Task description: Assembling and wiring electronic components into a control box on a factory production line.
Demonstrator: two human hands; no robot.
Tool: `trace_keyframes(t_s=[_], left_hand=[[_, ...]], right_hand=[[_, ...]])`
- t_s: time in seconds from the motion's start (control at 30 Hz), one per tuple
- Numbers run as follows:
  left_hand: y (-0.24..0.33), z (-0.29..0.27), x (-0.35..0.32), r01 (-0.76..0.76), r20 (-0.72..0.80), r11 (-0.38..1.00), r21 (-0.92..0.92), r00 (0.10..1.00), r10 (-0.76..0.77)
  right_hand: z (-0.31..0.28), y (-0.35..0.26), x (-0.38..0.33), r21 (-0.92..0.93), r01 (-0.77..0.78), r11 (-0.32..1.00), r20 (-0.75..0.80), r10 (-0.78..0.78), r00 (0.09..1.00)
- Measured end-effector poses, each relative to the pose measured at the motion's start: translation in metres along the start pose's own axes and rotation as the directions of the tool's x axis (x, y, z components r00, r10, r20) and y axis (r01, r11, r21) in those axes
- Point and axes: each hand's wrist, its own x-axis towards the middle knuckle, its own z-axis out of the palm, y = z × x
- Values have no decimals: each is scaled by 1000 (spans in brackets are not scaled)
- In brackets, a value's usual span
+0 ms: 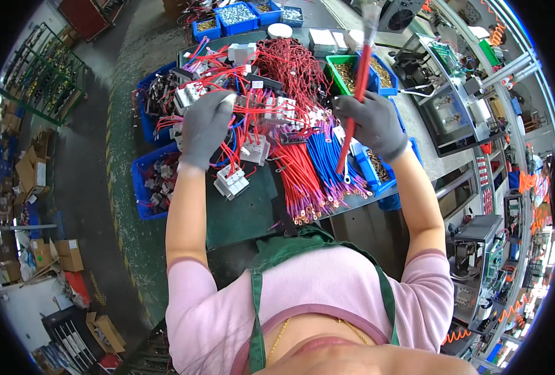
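From the head camera, a dark green workbench (246, 212) runs away from the person, crowded with wiring. The left hand (205, 125), in a grey glove, is clenched around a cluster of red wires (252, 115) that trail to white terminal blocks (230, 182), one of which hangs just below the wrist near the bench's bare patch. The right hand (371, 122), also gloved in grey, grips a red-handled screwdriver (354, 100) held almost upright, its handle rising toward the green parts bin (346, 72) and its tip pointing down over a bundle of blue wires (327, 165). Beside that blue bundle lies a fan of red wires with ring terminals (299, 181), their copper ends reaching the near edge of the bench. A large tangle of red wire (290, 62) sits at the far end, with small white boxes behind it. Blue bins (149, 181) holding more terminal blocks hang off the bench's left side, and further blue bins of small metal parts (237, 14) stand beyond. The grey concrete floor (102, 162) carries a worn green painted strip, with cardboard boxes (30, 172) stacked at the left. To the right stands an aluminium-framed machine station (452, 106) with orange coiled hoses.
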Motion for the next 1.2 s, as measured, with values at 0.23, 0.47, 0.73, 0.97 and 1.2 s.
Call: trace_keyframes(t_s=[0.23,0.47,0.73,0.97,1.2], left_hand=[[-24,70,108,457,552,767,451,532,-642],[-41,69,80,277,599,936,219,718,-353],[99,11,35,338,211,940,42,917,-339],[191,4,50,176,-84,983,-57,980,-181],[208,9,82,64,-367,987,148,930,-6]], right_hand=[[-25,19,-51,0,-158,987,32,158,987],[-67,79,-77,258,-219,941,42,216,976],[-69,165,-87,566,-249,786,-7,306,952],[-60,221,-76,613,-115,781,-236,320,918],[-31,316,-32,869,-345,354,-59,768,638]])
